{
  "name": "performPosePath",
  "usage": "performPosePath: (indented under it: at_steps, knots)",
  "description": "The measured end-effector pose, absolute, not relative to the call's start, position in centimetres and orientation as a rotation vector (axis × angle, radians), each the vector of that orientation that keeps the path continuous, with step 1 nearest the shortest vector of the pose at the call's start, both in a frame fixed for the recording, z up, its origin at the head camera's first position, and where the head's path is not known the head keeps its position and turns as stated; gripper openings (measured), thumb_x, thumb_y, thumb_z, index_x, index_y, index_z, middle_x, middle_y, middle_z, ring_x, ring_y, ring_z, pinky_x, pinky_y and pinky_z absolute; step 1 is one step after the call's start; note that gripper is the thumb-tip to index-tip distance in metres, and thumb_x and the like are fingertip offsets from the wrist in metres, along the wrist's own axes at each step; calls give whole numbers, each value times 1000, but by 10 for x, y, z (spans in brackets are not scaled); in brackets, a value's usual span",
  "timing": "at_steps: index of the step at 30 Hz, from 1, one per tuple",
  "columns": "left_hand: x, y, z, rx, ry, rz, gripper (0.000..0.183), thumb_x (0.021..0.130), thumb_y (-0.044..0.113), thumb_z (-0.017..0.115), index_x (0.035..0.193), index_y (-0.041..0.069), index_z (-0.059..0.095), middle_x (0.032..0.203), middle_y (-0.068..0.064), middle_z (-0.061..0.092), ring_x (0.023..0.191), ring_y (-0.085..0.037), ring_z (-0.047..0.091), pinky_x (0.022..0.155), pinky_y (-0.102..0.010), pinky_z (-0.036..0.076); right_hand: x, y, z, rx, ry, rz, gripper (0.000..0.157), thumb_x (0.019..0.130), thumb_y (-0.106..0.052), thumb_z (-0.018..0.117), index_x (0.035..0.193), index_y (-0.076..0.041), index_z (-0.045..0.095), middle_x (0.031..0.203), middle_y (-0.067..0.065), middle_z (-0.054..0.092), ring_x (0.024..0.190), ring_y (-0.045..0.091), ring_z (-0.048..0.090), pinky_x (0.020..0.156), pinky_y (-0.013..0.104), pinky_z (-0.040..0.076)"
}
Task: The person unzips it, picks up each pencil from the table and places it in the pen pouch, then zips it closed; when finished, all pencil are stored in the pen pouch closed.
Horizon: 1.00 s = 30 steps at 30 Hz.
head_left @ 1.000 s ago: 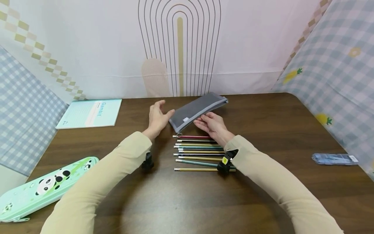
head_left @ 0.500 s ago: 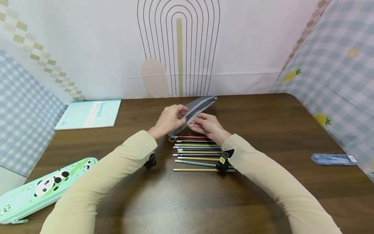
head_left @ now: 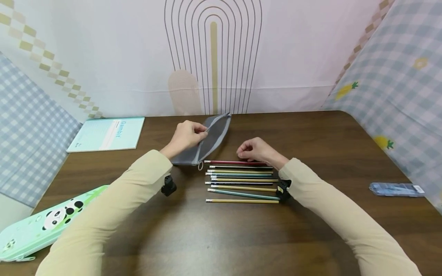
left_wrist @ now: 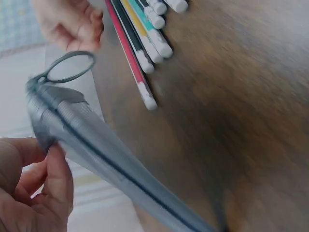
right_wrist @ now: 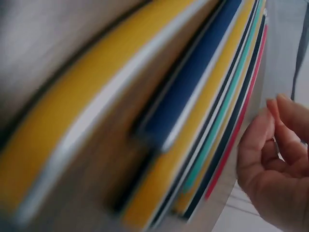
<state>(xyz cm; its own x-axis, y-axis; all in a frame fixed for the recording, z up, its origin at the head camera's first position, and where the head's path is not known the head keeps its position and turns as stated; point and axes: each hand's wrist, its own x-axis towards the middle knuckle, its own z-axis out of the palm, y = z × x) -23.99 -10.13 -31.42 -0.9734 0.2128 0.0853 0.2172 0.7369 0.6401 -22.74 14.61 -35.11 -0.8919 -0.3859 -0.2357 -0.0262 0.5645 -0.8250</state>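
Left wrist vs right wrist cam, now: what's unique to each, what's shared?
Only left wrist: the left hand pinching the pouch edge, and the ring at the pouch's corner.

Only right wrist: the eraserless end of the blue pencil and of others beside it; in the left view the pencils run out of frame before those ends.

Both: the right hand, fingers curled with nothing visibly held, the red pencil, and the table.

Pouch: clear in left; right is too blurred to confirm.

Gaping gray pouch (head_left: 211, 142) beside loosely rowed pencils (head_left: 241, 179)
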Motion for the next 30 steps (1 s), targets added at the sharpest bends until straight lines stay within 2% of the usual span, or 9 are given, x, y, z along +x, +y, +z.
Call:
performPosePath:
  at_steps: [3,7,10,16,21,30]
  knots:
    - [-241,-112,-319,-228,-2989,-1258,27,89,20,64,111,7,70,99,-13,71,61,-11,67,61,-22,56,-227,153,-352,-444,2471,-1093,10,86,-5,67,94,1,69,88,9,68,72,12,56,66,24,50]
    - [-239,-121,-323,-82,-2993,-1468,29,91,21,63,116,6,67,108,-17,67,56,-2,61,60,-21,56,-226,154,-355,-543,2485,-1009,5,83,-2,69,88,1,70,81,7,68,67,9,54,63,22,48]
    - [-238,-124,-324,-58,-2979,-1538,31,92,20,62,118,5,66,112,-18,65,58,-2,61,61,-21,56,-225,154,-355,-603,2529,-952,2,83,-1,69,84,-2,70,78,6,68,65,10,53,62,23,47]
    - [-236,-126,-325,-40,-2942,-1628,33,93,18,59,121,1,63,112,-19,63,67,-5,61,65,-22,56,-226,157,-353,-684,2695,-773,9,86,-4,67,77,-6,67,72,2,61,63,13,48,62,25,42]
    - [-237,-128,-328,-32,-2899,-1683,33,93,16,59,121,-2,62,107,-18,63,67,-6,61,66,-22,56,-228,161,-353,-684,2757,-679,11,87,-5,65,77,-5,63,71,3,57,64,15,47,61,26,40]
    - [-235,-130,-330,23,-2835,-1709,31,93,14,60,120,-1,63,106,-20,65,66,-5,61,66,-24,57,-230,173,-352,-607,2815,-739,7,90,-5,61,86,-1,64,81,9,62,68,17,51,65,30,44]
